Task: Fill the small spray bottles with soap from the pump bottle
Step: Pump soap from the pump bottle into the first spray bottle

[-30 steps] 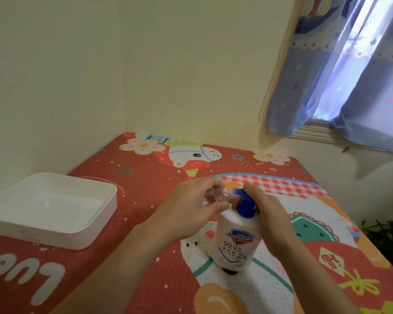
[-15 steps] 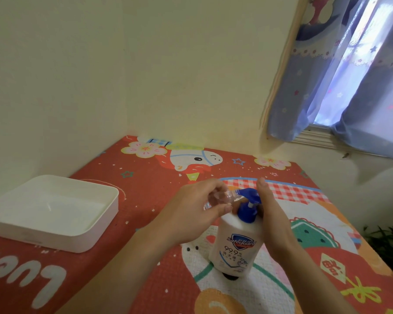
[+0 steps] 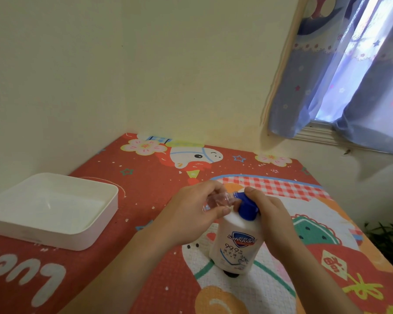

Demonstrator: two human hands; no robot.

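The white plastic pump bottle with a blue pump head (image 3: 235, 243) stands upright on the bench covered by a red cartoon-printed mat (image 3: 145, 175), near its front middle. The left hand (image 3: 195, 214) has its grip closed around a small clear plastic spray bottle (image 3: 216, 199), tilted on its side with its open mouth at the blue nozzle tip. The right hand (image 3: 268, 214) rests on top of the pump head, its grip curled over it with the thumb pressing down. Compared with half a second ago, the pump head sits lower against the bottle collar, and the right hand has come down with it; a second ago it was similarly pressed. The small bottle stays at the nozzle. A white square plastic tray (image 3: 93, 225) lies well apart at the left, unmoved.
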